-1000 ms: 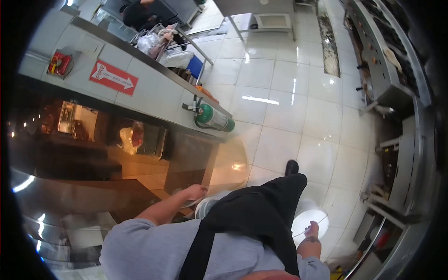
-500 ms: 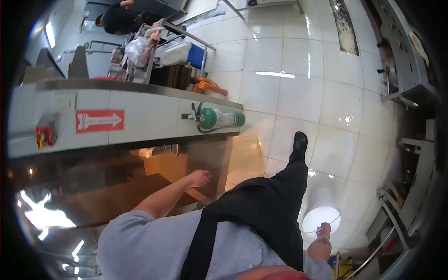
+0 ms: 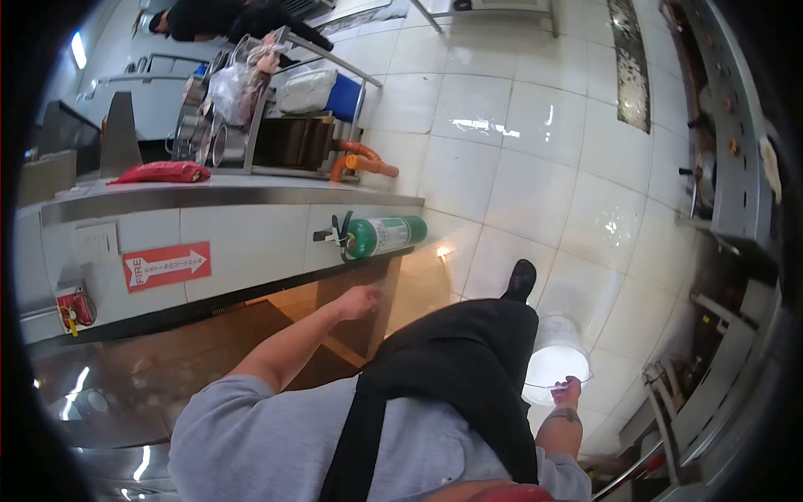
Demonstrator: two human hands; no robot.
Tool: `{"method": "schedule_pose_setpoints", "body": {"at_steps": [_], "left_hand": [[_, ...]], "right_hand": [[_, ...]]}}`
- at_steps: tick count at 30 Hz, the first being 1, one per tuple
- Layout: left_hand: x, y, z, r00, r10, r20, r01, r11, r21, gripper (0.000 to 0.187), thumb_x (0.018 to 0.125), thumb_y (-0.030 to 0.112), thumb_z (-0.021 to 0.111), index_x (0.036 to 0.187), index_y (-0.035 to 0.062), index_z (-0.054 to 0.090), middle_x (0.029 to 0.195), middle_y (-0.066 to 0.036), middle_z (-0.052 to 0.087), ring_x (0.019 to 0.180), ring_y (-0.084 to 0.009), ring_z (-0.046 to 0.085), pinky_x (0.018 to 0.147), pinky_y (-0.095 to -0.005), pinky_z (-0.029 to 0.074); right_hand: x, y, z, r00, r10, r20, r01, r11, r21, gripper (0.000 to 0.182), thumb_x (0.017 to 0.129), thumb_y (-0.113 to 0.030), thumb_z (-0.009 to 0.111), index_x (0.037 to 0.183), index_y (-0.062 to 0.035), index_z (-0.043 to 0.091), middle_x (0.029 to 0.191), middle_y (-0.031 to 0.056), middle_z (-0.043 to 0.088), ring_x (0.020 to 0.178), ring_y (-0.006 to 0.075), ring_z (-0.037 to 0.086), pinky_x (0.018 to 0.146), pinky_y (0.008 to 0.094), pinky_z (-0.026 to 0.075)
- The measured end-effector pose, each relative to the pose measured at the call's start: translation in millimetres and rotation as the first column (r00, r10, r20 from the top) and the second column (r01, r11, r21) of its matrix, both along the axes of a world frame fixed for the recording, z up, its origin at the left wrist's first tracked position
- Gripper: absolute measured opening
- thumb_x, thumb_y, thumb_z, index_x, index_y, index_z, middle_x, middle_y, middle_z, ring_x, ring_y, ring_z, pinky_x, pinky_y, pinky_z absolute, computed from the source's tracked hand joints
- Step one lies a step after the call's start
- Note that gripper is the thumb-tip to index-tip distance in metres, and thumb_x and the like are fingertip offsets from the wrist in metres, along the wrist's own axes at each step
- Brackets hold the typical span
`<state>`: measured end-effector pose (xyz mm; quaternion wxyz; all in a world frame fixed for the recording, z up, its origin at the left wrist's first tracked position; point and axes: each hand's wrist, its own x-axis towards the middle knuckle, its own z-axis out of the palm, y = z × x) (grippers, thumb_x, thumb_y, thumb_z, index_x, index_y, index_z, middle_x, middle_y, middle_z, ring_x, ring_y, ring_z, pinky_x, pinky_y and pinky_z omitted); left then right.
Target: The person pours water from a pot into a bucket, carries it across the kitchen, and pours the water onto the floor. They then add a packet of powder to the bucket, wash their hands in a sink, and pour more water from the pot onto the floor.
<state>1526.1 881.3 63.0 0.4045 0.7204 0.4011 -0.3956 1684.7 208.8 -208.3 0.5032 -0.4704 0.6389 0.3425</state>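
Observation:
My right hand (image 3: pixel 568 391) is closed around the thin wire handle of a white bucket (image 3: pixel 558 336). The bucket hangs beside my right leg, and its inside looks bright white. I cannot make out any contents. Out in front of my body on the left, my left hand (image 3: pixel 360 302) has its fingers curled in, with nothing visible in it. The nearest thing to it is a green fire extinguisher (image 3: pixel 386 237) on the low tiled wall, some way beyond the fingers.
A steel-edged counter (image 3: pixel 251 194) runs along the left, with a red bag (image 3: pixel 163 172) and pots. Orange pipes (image 3: pixel 364 159) stick out past a metal rack. A person in black (image 3: pixel 205 21) stands at the far left. Cooking equipment (image 3: pixel 736 151) lines the right side above white floor tiles (image 3: pixel 535 184).
I have stepped forward along the tiled floor, so the counter and extinguisher appear closer. The bucket is still in my right hand. My left arm has shifted only slightly.

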Motion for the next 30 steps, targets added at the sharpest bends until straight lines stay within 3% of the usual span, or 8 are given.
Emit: {"method": "schedule_pose_setpoints", "body": {"at_steps": [3,7,9,12,17,20,27,30], "left_hand": [[-18.6,8.4,9.9,0.994,0.109,0.017,-0.11,0.991,0.069,0.038,0.082,0.02,0.057,0.116,0.0043,0.064,0.11,-0.02,0.066,0.103,-0.0359,0.063,0.091,-0.0404,0.049],[-42.1,19.4,20.7,0.988,0.13,-0.079,-0.121,0.986,0.111,0.037,0.084,0.022,0.055,0.116,0.0046,0.064,0.112,-0.021,0.066,0.106,-0.0375,0.061,0.093,-0.0407,0.048],[-53.5,29.6,15.5,0.993,-0.101,-0.059,0.107,0.99,0.097,0.034,0.088,0.014,0.047,0.116,0.0039,0.064,0.109,-0.014,0.068,0.101,-0.0291,0.065,0.09,-0.0371,0.05],[-32.1,52.5,8.8,0.99,-0.142,-0.014,0.143,0.987,0.074,0.035,0.087,0.015,0.046,0.115,0.0035,0.063,0.11,-0.017,0.067,0.103,-0.0349,0.063,0.092,-0.0401,0.048],[60.9,118.0,-33.6,0.979,-0.194,0.058,0.194,0.981,0.019,0.035,0.083,0.02,0.051,0.109,0.0003,0.065,0.109,-0.023,0.065,0.105,-0.0393,0.06,0.09,-0.0429,0.048],[126.3,188.7,-75.8,0.959,-0.235,0.155,0.216,0.968,0.131,0.031,0.082,0.018,0.052,0.106,0.0036,0.066,0.104,-0.022,0.066,0.099,-0.0397,0.062,0.086,-0.0445,0.049],[238.2,357.3,-120.0,0.928,0.061,0.366,-0.13,0.978,0.165,0.03,0.086,0.014,0.05,0.11,0.004,0.065,0.104,-0.022,0.066,0.098,-0.0369,0.063,0.087,-0.0425,0.049],[233.2,423.6,-155.6,0.937,0.157,0.311,-0.225,0.955,0.195,0.029,0.086,0.013,0.05,0.109,0.0034,0.066,0.105,-0.021,0.066,0.101,-0.0358,0.062,0.089,-0.0413,0.048]], "right_hand": [[51.6,46.9,11.5,1.0,-0.001,0.016,0.002,0.999,-0.05,0.012,0.078,-0.017,0.057,0.082,-0.0128,0.046,0.07,0.0037,0.043,0.07,0.023,0.05,0.063,0.0419,0.046],[105.1,89.3,17.2,0.997,0.045,0.062,-0.042,0.998,-0.043,0.011,0.079,-0.017,0.056,0.079,-0.0125,0.046,0.069,0.0036,0.044,0.066,0.0217,0.049,0.057,0.04,0.045],[133.7,110.4,21.5,0.963,0.258,0.081,-0.254,0.966,-0.057,0.011,0.079,-0.016,0.055,0.077,-0.0117,0.045,0.066,0.0031,0.043,0.059,0.0204,0.048,0.052,0.0375,0.042],[176.7,145.2,20.7,0.887,0.432,0.16,-0.433,0.901,-0.031,0.009,0.079,-0.016,0.055,0.08,-0.0096,0.048,0.065,0.0028,0.044,0.055,0.0197,0.046,0.047,0.0358,0.039],[234.2,214.6,-5.2,0.739,0.635,0.226,-0.618,0.772,-0.149,0.02,0.076,-0.015,0.06,0.092,-0.0043,0.054,0.063,0.0072,0.048,0.05,0.02,0.049,0.042,0.0343,0.041],[253.8,268.5,-20.4,0.581,0.782,0.224,-0.721,0.623,-0.303,0.01,0.072,-0.011,0.06,0.079,-0.006,0.054,0.06,0.0048,0.041,0.054,0.0189,0.044,0.047,0.0367,0.036],[337.1,382.8,-43.4,0.315,0.948,-0.035,-0.93,0.301,-0.209,0.013,0.066,-0.012,0.065,0.066,-0.0061,0.053,0.06,0.0085,0.044,0.05,0.0236,0.042,0.043,0.04,0.033],[359.5,472.4,-31.0,0.437,0.899,0.001,-0.879,0.428,-0.209,0.004,0.071,-0.009,0.06,0.071,-0.0045,0.059,0.068,0.0094,0.048,0.054,0.0242,0.043,0.049,0.0395,0.037]]}}
